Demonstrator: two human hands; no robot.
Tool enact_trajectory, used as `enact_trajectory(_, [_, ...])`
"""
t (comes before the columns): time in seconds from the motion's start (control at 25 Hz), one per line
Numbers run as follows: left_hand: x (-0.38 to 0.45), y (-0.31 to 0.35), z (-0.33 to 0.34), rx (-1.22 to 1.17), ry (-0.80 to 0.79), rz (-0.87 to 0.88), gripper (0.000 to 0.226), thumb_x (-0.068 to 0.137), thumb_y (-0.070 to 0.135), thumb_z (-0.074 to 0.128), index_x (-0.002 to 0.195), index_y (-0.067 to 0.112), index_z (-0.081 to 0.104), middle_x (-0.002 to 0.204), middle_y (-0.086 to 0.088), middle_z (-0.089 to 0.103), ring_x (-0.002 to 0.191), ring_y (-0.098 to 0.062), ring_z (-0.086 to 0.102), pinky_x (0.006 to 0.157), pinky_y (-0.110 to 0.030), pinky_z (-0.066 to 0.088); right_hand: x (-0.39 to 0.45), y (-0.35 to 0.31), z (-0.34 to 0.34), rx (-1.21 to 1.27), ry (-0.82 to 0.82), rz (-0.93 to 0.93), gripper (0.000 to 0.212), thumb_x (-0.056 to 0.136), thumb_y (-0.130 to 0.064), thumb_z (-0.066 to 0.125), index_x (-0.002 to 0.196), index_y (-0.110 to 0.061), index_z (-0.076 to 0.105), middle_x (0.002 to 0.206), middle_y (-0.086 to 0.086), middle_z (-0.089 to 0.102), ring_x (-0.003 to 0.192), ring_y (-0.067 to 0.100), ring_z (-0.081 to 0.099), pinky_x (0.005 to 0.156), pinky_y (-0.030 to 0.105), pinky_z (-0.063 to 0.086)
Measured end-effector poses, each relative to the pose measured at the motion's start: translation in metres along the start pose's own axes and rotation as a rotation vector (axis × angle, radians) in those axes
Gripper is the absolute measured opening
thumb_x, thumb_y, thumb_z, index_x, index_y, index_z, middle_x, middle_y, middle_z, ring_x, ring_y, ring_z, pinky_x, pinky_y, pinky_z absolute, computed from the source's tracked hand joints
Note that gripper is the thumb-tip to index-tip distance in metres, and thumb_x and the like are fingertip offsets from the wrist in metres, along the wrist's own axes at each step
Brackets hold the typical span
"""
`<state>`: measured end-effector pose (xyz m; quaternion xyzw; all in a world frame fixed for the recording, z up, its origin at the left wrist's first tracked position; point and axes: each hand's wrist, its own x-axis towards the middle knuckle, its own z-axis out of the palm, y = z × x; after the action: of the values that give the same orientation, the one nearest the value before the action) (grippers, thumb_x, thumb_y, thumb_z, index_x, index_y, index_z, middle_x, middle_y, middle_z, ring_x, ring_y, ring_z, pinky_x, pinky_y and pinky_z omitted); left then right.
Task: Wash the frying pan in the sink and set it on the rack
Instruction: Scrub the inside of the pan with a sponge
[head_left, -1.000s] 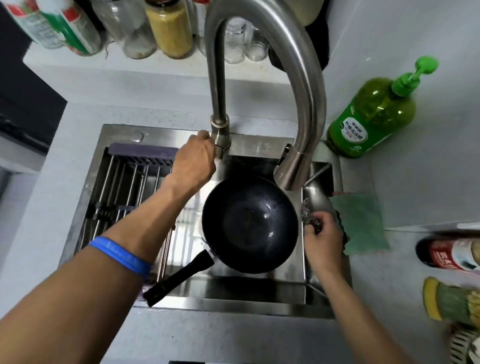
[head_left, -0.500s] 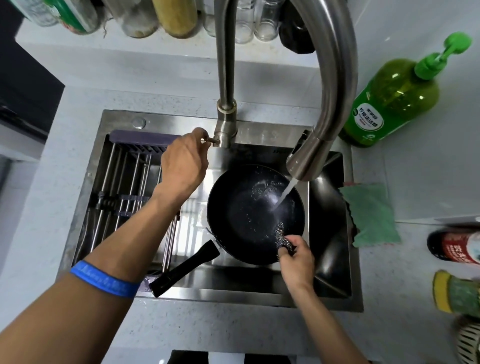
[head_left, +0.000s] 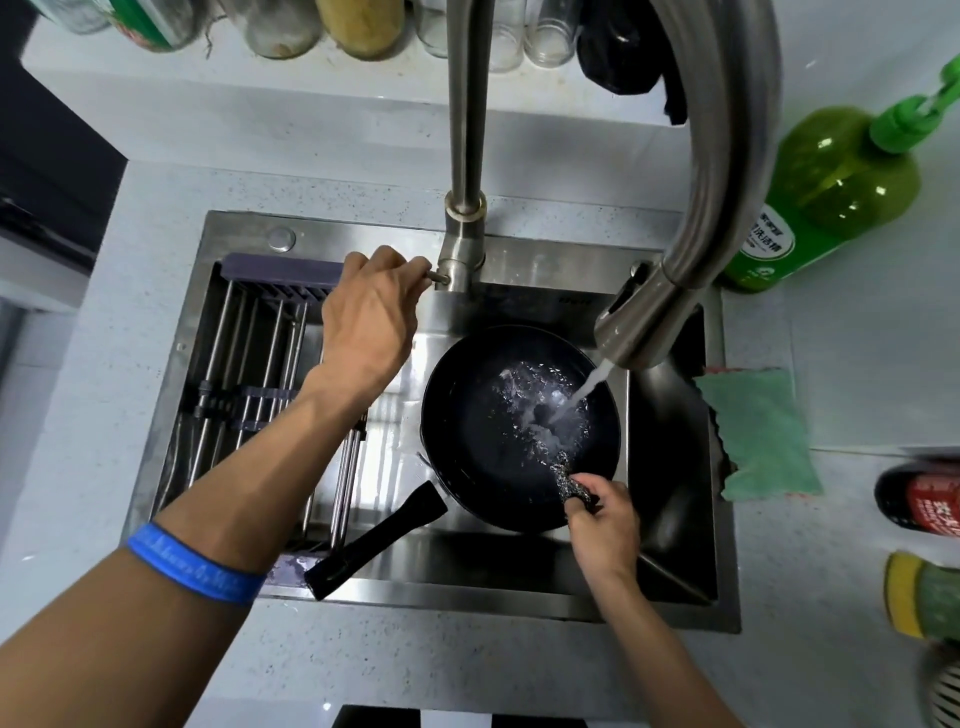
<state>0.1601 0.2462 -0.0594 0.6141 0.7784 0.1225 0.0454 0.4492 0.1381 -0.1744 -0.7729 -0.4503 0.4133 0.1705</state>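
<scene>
While the frying pan (head_left: 498, 431) sits in the sink (head_left: 519, 587), handle angled near-left, the right hand (head_left: 605, 525) pinches a steel scourer (head_left: 569, 480) at its near-right rim, nearer than the left hand (head_left: 371, 317) gripping the far tap lever (head_left: 435, 278).

A pale speckled countertop (head_left: 363, 670) is seen around a steel sink (head_left: 675, 613) that is set into it. To the right of the sink, a green cloth (head_left: 758, 431) is laid flat on it, with one edge draped over the sink's rim. Behind the cloth a green soap bottle (head_left: 831, 192) is stood. A shelf (head_left: 363, 78) behind is lined with jars.
</scene>
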Motion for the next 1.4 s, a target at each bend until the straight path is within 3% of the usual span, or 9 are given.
enact_trajectory(0.24, [0.029, -0.002, -0.003, -0.037, -0.037, -0.001, 0.034, 0.104, 0.039, 0.036, 0.113, 0.02, 0.063, 0.108, -0.007, 0.061, 0.1, -0.033, 0.052, 0.069, -0.041, 0.048, 0.005, -0.005, 0.005, -0.053, -0.043, -0.026, 0.032, 0.085, -0.004, 0.068, 0.114, -0.016, 0.074, 0.11, -0.001, 0.068, 0.096, 0.017, 0.063, 0.08, 0.012, 0.043])
enact_trajectory(0.36, [-0.029, -0.014, 0.02, -0.215, -0.111, -0.155, 0.036, 0.098, 0.027, 0.049, 0.131, 0.011, 0.053, 0.12, -0.013, 0.058, 0.107, -0.032, 0.053, 0.086, -0.045, 0.047, 0.045, -0.007, 0.036, -0.396, 0.08, -0.324, 0.032, 0.078, -0.003, 0.071, 0.107, -0.014, 0.077, 0.1, 0.007, 0.073, 0.093, 0.031, 0.061, 0.085, 0.034, 0.05])
enact_trajectory(0.52, [-0.175, -0.002, 0.073, 0.025, -0.8, -0.117, 0.073, 0.096, 0.043, 0.047, 0.153, 0.01, 0.016, 0.138, -0.008, 0.049, 0.122, -0.027, 0.05, 0.102, -0.037, 0.039, 0.093, -0.023, 0.124, -0.696, -0.281, -0.574, 0.051, 0.087, 0.002, 0.054, 0.137, -0.009, 0.06, 0.145, 0.006, 0.055, 0.131, 0.033, 0.049, 0.113, 0.039, 0.037])
enact_trajectory(0.72, [-0.172, -0.008, 0.113, 0.21, -0.845, -0.155, 0.027, 0.098, 0.023, 0.047, 0.125, 0.018, 0.042, 0.116, -0.002, 0.064, 0.108, -0.021, 0.064, 0.082, -0.032, 0.05, 0.074, 0.025, 0.084, -1.11, -0.521, -0.438, 0.067, 0.105, -0.033, 0.034, 0.159, -0.008, 0.004, 0.167, 0.014, -0.011, 0.154, 0.028, -0.008, 0.124, 0.037, -0.004])
enact_trajectory(0.84, [-0.173, -0.003, 0.118, 0.198, -0.846, -0.234, 0.024, 0.096, 0.014, 0.046, 0.119, 0.018, 0.043, 0.111, -0.002, 0.065, 0.103, -0.021, 0.066, 0.079, -0.032, 0.052, 0.083, 0.009, 0.113, -0.813, -0.737, -0.481, 0.073, 0.105, -0.045, 0.035, 0.159, -0.009, 0.0, 0.162, 0.01, -0.025, 0.15, 0.022, -0.023, 0.124, 0.039, -0.007])
enact_trajectory(1.08, [-0.172, 0.001, 0.117, 0.144, -0.835, -0.332, 0.027, 0.093, 0.006, 0.049, 0.117, 0.017, 0.045, 0.107, -0.003, 0.068, 0.099, -0.021, 0.068, 0.076, -0.032, 0.053, 0.072, 0.025, 0.093, -0.844, -0.816, -0.365, 0.094, 0.086, -0.078, 0.01, 0.159, -0.022, -0.007, 0.161, 0.0, -0.03, 0.15, 0.02, -0.025, 0.124, 0.044, -0.008])
enact_trajectory(1.2, [-0.171, 0.002, 0.121, 0.146, -0.852, -0.337, 0.028, 0.093, 0.007, 0.053, 0.119, 0.015, 0.047, 0.106, -0.003, 0.069, 0.098, -0.02, 0.068, 0.076, -0.03, 0.054, 0.103, 0.002, 0.114, -0.627, -0.791, -0.389, 0.076, 0.099, -0.066, 0.02, 0.16, -0.027, -0.002, 0.163, -0.008, -0.025, 0.149, 0.013, -0.025, 0.125, 0.043, -0.007])
enact_trajectory(1.32, [-0.173, -0.001, 0.119, 0.12, -0.837, -0.335, 0.032, 0.093, 0.011, 0.058, 0.123, 0.014, 0.047, 0.107, -0.002, 0.068, 0.095, -0.018, 0.068, 0.074, -0.027, 0.053, 0.119, 0.003, 0.09, -0.835, -0.601, -0.224, 0.082, 0.097, -0.068, 0.012, 0.161, -0.017, 0.002, 0.166, 0.001, -0.02, 0.152, 0.019, -0.018, 0.124, 0.038, -0.006])
enact_trajectory(1.4, [-0.174, 0.0, 0.118, 0.121, -0.833, -0.296, 0.032, 0.095, 0.009, 0.056, 0.125, 0.013, 0.046, 0.11, -0.003, 0.067, 0.097, -0.018, 0.067, 0.076, -0.028, 0.053, 0.076, 0.011, 0.11, -0.736, -0.772, -0.332, 0.094, 0.087, -0.075, 0.008, 0.16, -0.017, 0.003, 0.164, -0.002, -0.022, 0.152, 0.016, -0.02, 0.122, 0.031, -0.01])
